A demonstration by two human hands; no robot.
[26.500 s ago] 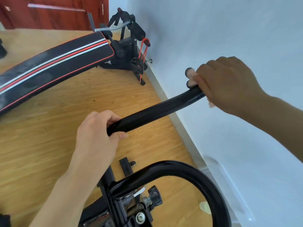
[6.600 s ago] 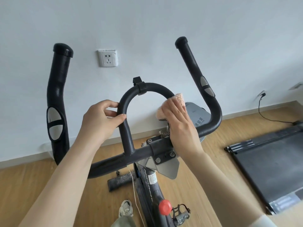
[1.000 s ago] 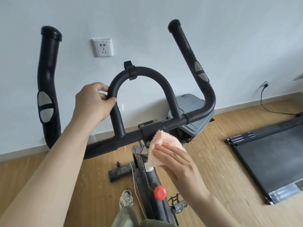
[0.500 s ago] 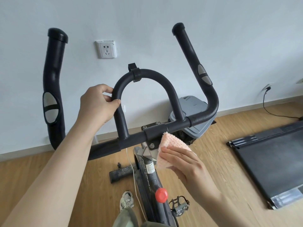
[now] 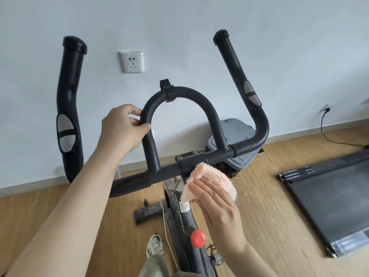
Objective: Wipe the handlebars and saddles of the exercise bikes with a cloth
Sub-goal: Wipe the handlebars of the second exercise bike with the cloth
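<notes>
1. Handlebars (image 5: 248, 149): black and padded, filling the centre of the frame, with one horn rising at the upper left and one at the upper right.
2. Left hand (image 5: 121, 129): at centre left, fingers and thumb wrapped round the left leg of the centre loop (image 5: 191, 94).
3. Cloth (image 5: 209, 176): pink and fluffy, just below centre, touching the underside of the crossbar clamp and covering the top of the bike stem (image 5: 184, 216).
4. Right hand (image 5: 218, 207): fingers straight and pressed together, flat on the cloth; the thumb is hidden.
5. Surroundings: wall socket (image 5: 131, 61) at upper centre left, grey bin (image 5: 237, 134) behind the bars, treadmill (image 5: 329, 196) at the right, red knob (image 5: 197, 238) and shoe (image 5: 154, 247) at lower centre, all over a wooden floor (image 5: 60, 206).
</notes>
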